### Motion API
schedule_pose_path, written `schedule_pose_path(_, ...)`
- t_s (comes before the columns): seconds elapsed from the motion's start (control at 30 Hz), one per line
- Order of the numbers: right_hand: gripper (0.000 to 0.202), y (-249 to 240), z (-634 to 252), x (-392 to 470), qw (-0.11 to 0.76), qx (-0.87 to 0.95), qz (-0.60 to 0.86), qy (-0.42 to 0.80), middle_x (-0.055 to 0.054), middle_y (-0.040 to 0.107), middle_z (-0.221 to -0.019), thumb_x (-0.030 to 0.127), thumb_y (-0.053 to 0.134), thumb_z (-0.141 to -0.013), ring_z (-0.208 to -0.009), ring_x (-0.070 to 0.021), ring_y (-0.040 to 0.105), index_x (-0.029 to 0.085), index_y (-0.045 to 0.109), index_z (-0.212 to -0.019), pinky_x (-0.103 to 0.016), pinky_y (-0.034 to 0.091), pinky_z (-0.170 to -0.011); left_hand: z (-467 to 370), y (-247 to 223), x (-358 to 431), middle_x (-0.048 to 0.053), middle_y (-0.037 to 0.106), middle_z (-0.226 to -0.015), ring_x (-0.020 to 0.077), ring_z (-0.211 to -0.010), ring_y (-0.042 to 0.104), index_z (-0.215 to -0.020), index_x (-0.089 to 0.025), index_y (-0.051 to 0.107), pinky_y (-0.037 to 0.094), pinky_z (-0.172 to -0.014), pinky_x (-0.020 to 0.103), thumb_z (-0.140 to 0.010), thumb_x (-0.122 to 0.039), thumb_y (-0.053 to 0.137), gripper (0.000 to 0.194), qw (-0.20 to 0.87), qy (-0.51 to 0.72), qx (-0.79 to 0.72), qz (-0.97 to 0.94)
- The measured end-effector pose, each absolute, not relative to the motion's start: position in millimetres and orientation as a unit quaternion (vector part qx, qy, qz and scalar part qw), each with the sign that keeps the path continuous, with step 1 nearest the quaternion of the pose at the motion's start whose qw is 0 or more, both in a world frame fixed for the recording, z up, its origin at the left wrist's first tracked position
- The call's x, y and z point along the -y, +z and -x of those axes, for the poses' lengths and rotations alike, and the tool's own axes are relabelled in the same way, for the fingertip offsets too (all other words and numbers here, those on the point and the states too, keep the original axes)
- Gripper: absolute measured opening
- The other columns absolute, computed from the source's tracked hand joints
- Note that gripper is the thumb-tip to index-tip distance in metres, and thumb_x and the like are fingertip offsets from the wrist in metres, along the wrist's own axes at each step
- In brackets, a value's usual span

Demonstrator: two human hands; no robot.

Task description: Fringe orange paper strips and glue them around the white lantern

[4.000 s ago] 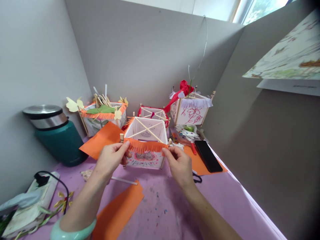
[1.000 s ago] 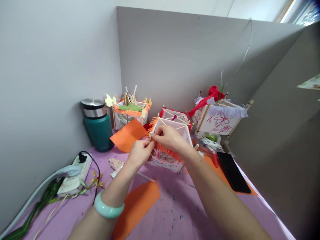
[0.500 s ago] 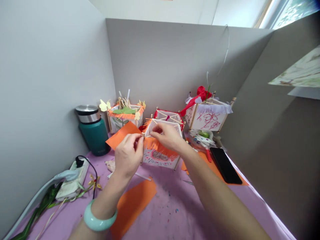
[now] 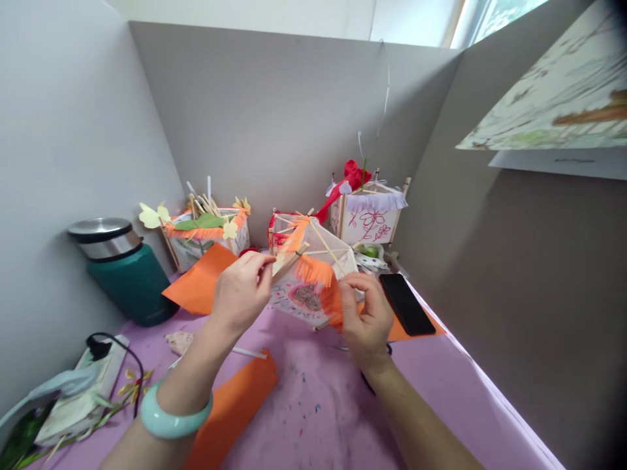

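Observation:
A paper lantern [image 4: 290, 299] with a thin stick frame and a drawn panel is tilted between my hands. Along its top edges runs an orange fringed paper strip [image 4: 316, 271], whose loose end hangs blurred down the front near my right fingers. My left hand [image 4: 243, 290] is closed in a pinch at the lantern's left edge. My right hand [image 4: 367, 316] is pinched at the lantern's right front, on the fringed strip; its fingertips partly hide the grip. On my left wrist is a pale green bangle [image 4: 171, 418].
Other decorated lanterns stand behind, one holding sticks [image 4: 183, 251], one with purple fringe [image 4: 375, 222]. A teal bottle [image 4: 127, 281] and power strip [image 4: 73, 405] lie left, a black phone [image 4: 406, 303] right. Orange sheets [image 4: 240, 398] rest on the purple cloth [image 4: 313, 444].
The lantern has turned and tilted. My right hand has moved from its top down to the right front, with the fringed strip's end. The camera view has shifted right.

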State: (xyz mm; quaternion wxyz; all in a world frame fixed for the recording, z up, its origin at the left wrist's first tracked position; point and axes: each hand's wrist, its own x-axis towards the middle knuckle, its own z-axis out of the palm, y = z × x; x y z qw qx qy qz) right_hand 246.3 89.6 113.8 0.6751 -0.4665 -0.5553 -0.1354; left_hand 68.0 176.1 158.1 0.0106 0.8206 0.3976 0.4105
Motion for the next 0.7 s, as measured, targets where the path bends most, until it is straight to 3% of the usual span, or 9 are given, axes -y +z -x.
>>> schedule_pose_path(0.13,0.014,124,-261,-83,0.653,0.571,0.457,-0.195,-0.006,0.063,-0.094,0.012,0.054,-0.084,-0.092,-0.0202,0.06,0.019,0.061,-0.093,-0.039,0.047,-0.086,-61,144,-185,0.006,0.066,-0.097,0.0181,-0.078,0.064,-0.108,-0.018,0.059,0.051,-0.07,0.031,-0.08,-0.019,0.046,0.031,0.088,0.362,-0.431,-0.822)
schedule_pose_path(0.27,0.015,100,-297,-77,0.678,0.456,0.535,-0.214,-0.009,0.06,-0.103,0.02,0.052,-0.086,-0.102,-0.0224,0.056,0.017,0.061,-0.098,-0.043,0.043,-0.092,-55,131,-184,0.01,0.063,-0.102,0.0192,-0.082,0.064,-0.11,-0.016,0.058,0.054,-0.071,0.034,-0.081,-0.025,0.048,0.032,0.168,0.324,-0.411,-0.836)
schedule_pose_path(0.33,0.023,80,-312,-78,0.694,0.381,0.593,-0.151,-0.011,0.058,-0.11,0.024,0.049,-0.087,-0.103,-0.0229,0.056,0.016,0.059,-0.107,-0.042,0.045,-0.089,-53,126,-182,0.01,0.063,-0.106,0.0197,-0.089,0.064,-0.11,-0.017,0.058,0.054,-0.074,0.034,-0.081,-0.025,0.048,0.031,0.201,0.327,-0.384,-0.839)
schedule_pose_path(0.4,0.03,63,-316,-80,0.66,0.409,0.63,0.008,-0.012,0.061,-0.112,0.027,0.051,-0.086,-0.1,-0.0225,0.059,0.016,0.057,-0.114,-0.039,0.048,-0.084,-51,122,-180,0.01,0.065,-0.105,0.02,-0.089,0.065,-0.11,-0.016,0.058,0.054,-0.075,0.035,-0.082,-0.025,0.048,0.031,0.212,0.329,-0.388,-0.834)
schedule_pose_path(0.5,0.033,50,-299,-83,0.586,0.505,0.612,0.164,-0.012,0.065,-0.11,0.027,0.051,-0.085,-0.09,-0.021,0.064,0.016,0.058,-0.116,-0.034,0.052,-0.074,-42,115,-179,0.008,0.07,-0.092,0.0198,-0.079,0.067,-0.103,-0.018,0.062,0.053,-0.071,0.034,-0.083,-0.028,0.047,0.026,0.192,0.318,-0.416,-0.83)
schedule_pose_path(0.7,0.025,55,-262,-89,0.547,0.571,0.586,0.176,-0.008,0.067,-0.097,0.026,0.055,-0.082,-0.086,-0.0211,0.062,0.018,0.066,-0.104,-0.033,0.049,-0.072,-13,115,-163,0.006,0.07,-0.065,0.0202,-0.057,0.064,-0.069,-0.021,0.064,0.04,-0.05,0.026,-0.081,-0.03,0.05,0.021,0.039,0.199,-0.519,-0.83)
